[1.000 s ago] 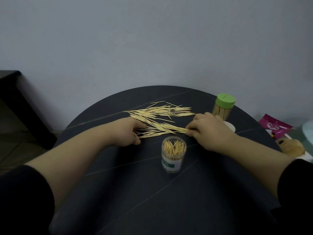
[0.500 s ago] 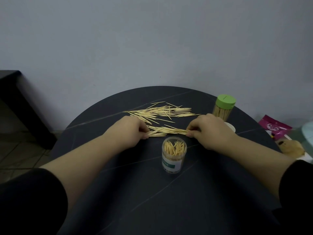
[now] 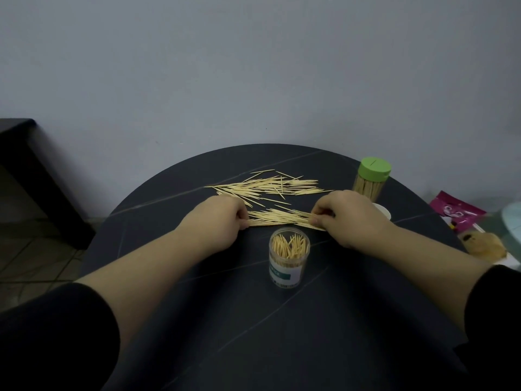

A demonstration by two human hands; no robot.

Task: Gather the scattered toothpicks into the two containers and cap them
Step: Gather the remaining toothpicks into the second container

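Note:
A bundle of toothpicks [image 3: 279,217] lies across the dark round table [image 3: 253,320] between my hands. My left hand [image 3: 218,218] pinches its left end and my right hand [image 3: 348,218] pinches its right end. Beyond the bundle, a loose scatter of toothpicks [image 3: 270,186] lies flat. Just in front of the bundle stands an uncapped clear container [image 3: 288,261] with a white and teal label, partly filled with upright toothpicks. A second container [image 3: 371,180] with a green cap stands at the back right, full of toothpicks.
A white cap [image 3: 382,210] lies behind my right hand, partly hidden. Off the table's right edge are a pink packet [image 3: 458,211], a brownish object [image 3: 483,244] and a pale round thing [image 3: 511,221]. A dark piece of furniture [image 3: 25,170] stands at left.
Both hands moved closer together and squeezed a spread of toothpicks into a tight bundle, drawing it slightly toward the open container. The far scatter stayed in place.

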